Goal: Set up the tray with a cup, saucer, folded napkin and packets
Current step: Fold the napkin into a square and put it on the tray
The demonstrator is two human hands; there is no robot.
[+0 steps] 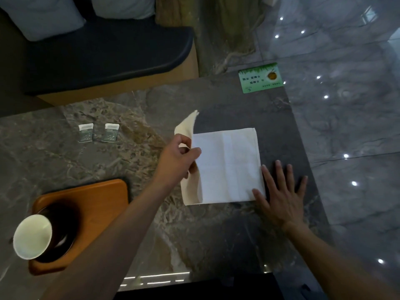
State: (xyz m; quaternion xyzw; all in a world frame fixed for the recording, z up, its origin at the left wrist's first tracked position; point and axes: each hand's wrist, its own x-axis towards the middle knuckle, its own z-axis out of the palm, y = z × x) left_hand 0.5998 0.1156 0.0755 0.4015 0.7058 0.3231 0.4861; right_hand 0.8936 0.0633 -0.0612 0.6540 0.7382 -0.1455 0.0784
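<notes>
A white napkin [229,165] lies spread on the dark stone table [134,169]. My left hand [177,159] pinches its left edge and lifts that flap up off the table. Flat and with fingers spread, my right hand [281,195] presses on the table at the napkin's lower right corner. Two small green-and-white packets [98,132] lie side by side to the left of the napkin. At the lower left an orange wooden tray [101,198] holds a dark saucer [65,237], and a white paper cup [32,237] stands on the saucer.
A green card [260,77] lies at the table's far right corner. Beyond the table stands a bench with a dark cushion [108,53] and grey pillows. The table's right edge drops to a glossy tiled floor [346,105].
</notes>
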